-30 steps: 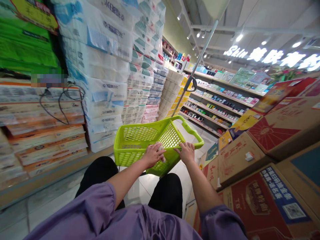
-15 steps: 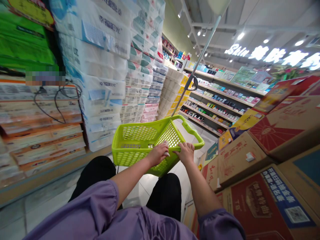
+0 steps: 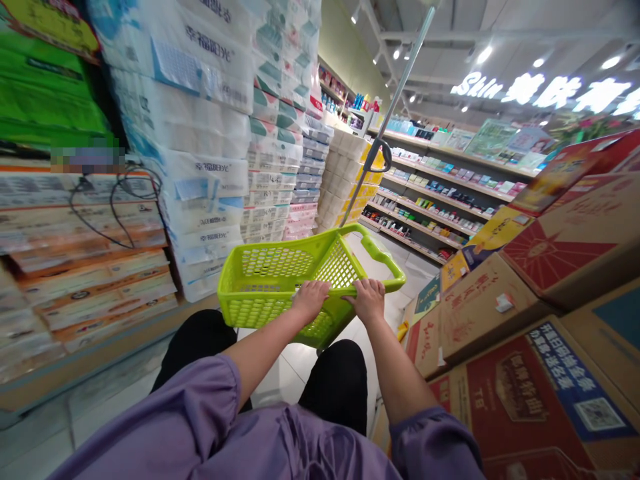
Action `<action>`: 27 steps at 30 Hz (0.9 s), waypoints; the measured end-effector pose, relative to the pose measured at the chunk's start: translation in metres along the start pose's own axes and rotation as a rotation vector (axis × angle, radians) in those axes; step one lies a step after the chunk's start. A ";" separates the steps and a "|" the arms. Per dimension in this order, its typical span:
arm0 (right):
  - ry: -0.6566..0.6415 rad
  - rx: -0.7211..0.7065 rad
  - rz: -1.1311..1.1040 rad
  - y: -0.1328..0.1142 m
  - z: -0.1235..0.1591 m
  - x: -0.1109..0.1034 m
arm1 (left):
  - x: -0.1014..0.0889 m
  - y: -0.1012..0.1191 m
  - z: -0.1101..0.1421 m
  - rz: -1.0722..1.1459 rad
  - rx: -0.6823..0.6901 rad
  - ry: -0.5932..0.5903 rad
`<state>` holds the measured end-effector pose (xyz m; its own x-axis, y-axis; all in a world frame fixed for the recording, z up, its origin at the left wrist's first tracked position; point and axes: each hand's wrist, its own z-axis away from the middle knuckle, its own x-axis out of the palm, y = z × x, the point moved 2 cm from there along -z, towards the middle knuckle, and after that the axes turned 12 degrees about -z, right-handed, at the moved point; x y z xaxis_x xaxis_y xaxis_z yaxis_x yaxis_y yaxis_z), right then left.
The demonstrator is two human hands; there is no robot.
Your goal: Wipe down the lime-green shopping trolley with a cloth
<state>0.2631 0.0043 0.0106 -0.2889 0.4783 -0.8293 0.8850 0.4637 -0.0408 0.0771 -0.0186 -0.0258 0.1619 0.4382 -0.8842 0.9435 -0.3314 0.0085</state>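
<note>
A lime-green plastic shopping basket [image 3: 260, 280] is tilted in front of me above my lap, its open top facing left. My left hand [image 3: 310, 298] is closed over the basket's near rim. My right hand [image 3: 369, 299] grips the same rim a little further right, close to the green handle [image 3: 383, 257]. A metal pull rod [image 3: 400, 93] with a dark grip rises from the basket's far end toward the ceiling. Nothing shows inside the basket.
Stacked packs of tissue and toilet paper [image 3: 200, 133] fill the shelves on the left. Red and brown cardboard cartons [image 3: 525, 333] are piled close on the right. Shelves of small goods [image 3: 435, 200] line the aisle ahead. White floor tiles [image 3: 285, 373] show between my legs.
My left hand slid up from the basket's side wall onto the rim beside my right hand. The basket shifted slightly left and up.
</note>
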 end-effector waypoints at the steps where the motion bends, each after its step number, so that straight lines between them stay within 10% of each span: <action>1: -0.001 -0.003 0.000 0.000 0.000 0.000 | 0.000 -0.004 0.002 -0.015 0.000 -0.011; 18: 0.016 0.038 0.067 0.010 0.003 -0.002 | -0.011 -0.119 0.085 -0.230 -0.253 0.064; 27: 0.071 0.022 0.039 -0.002 0.011 0.010 | -0.005 -0.145 0.074 -0.191 -0.399 0.089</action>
<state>0.2626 -0.0001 -0.0039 -0.2785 0.5481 -0.7887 0.9039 0.4272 -0.0223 -0.0819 -0.0349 -0.0574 -0.0184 0.5360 -0.8440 0.9938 0.1027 0.0436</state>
